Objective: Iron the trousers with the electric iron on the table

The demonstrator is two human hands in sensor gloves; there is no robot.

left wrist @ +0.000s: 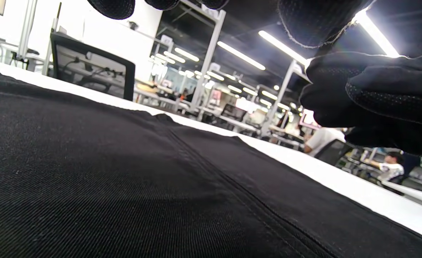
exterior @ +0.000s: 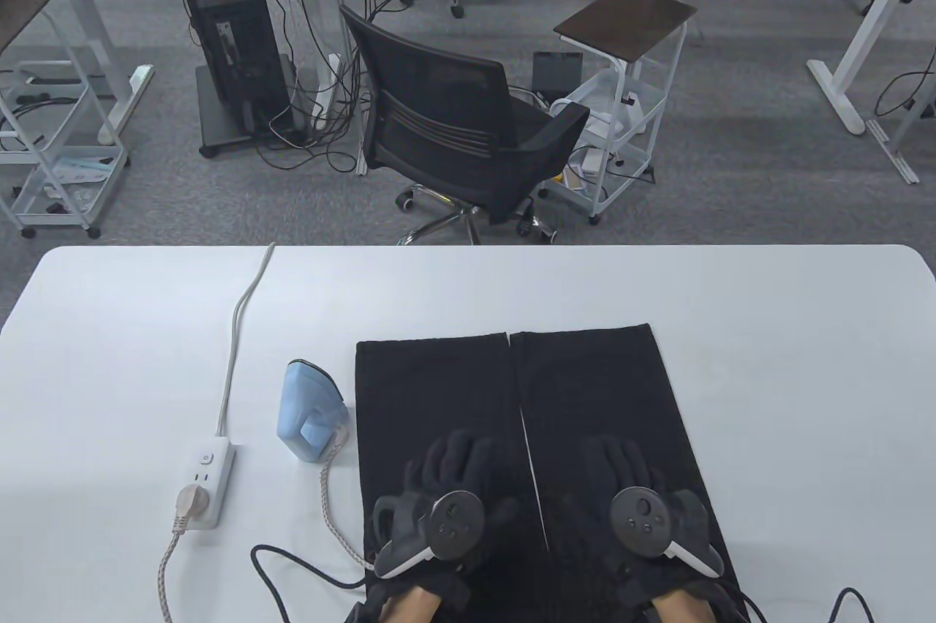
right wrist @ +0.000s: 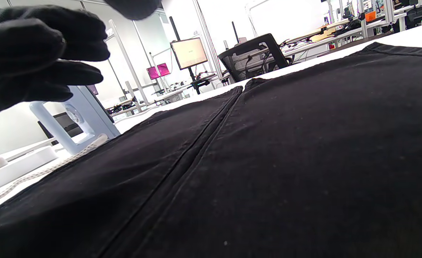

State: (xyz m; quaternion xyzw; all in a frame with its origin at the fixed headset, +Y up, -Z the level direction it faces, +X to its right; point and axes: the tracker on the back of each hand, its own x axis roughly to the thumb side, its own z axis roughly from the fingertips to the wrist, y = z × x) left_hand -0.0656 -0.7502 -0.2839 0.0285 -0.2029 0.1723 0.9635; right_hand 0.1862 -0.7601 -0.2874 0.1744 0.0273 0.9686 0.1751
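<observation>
1. Two black trouser legs [exterior: 512, 425] lie flat, near centre of table [exterior: 768, 360].
2. My left hand [exterior: 446, 499] and right hand [exterior: 636, 499] spread open, holding nothing.
3. I'd smooth outward before reaching left for the iron [exterior: 311, 411].

Black trousers [exterior: 526, 425] lie flat on the white desk [exterior: 768, 330], both hands, left [exterior: 446, 499] and right [exterior: 636, 499], spread palm-down on its legs, while the pale blue iron [exterior: 311, 409] stands just left, its cord plugged into a power strip [exterior: 205, 480].
</observation>
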